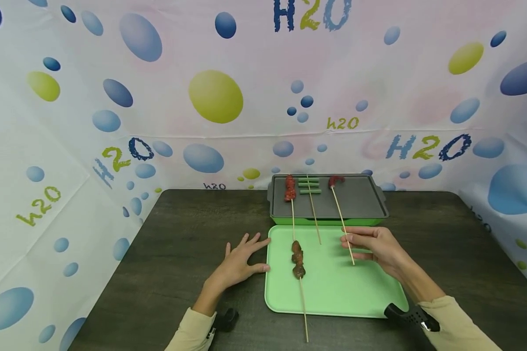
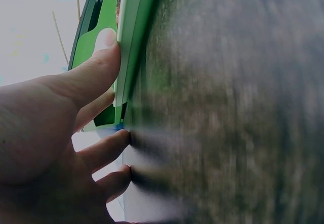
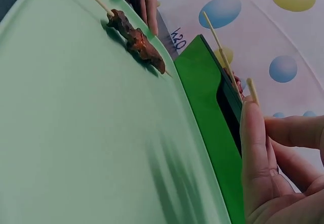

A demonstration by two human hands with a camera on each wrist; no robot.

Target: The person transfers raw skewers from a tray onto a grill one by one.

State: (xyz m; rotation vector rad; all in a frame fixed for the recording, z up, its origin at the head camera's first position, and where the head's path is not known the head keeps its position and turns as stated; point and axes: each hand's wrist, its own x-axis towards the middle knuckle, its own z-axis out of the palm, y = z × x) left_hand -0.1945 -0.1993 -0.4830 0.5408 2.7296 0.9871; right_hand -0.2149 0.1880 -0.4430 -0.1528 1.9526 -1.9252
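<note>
My right hand (image 1: 379,248) pinches the lower stick of a skewer (image 1: 339,209) whose dark red, curled food piece is at the grill plate's far edge; whether it touches the plate I cannot tell. Spread out, the fingers of my left hand (image 1: 241,265) are at the left rim of a light green tray (image 1: 342,292), the thumb touching its edge in the left wrist view. On that tray lies a skewer of browned meat chunks (image 1: 297,261), its stick overhanging the near rim. A red meat skewer (image 1: 290,189) and a skewer of green vegetable pieces (image 1: 309,183) rest on the grill.
The grill (image 1: 360,195) has a dark flat plate and a green base, directly behind the tray. Sticks project from it over the tray's far rim. Both stand on a dark wooden table (image 1: 171,253). A patterned curtain (image 1: 263,87) hangs behind the table.
</note>
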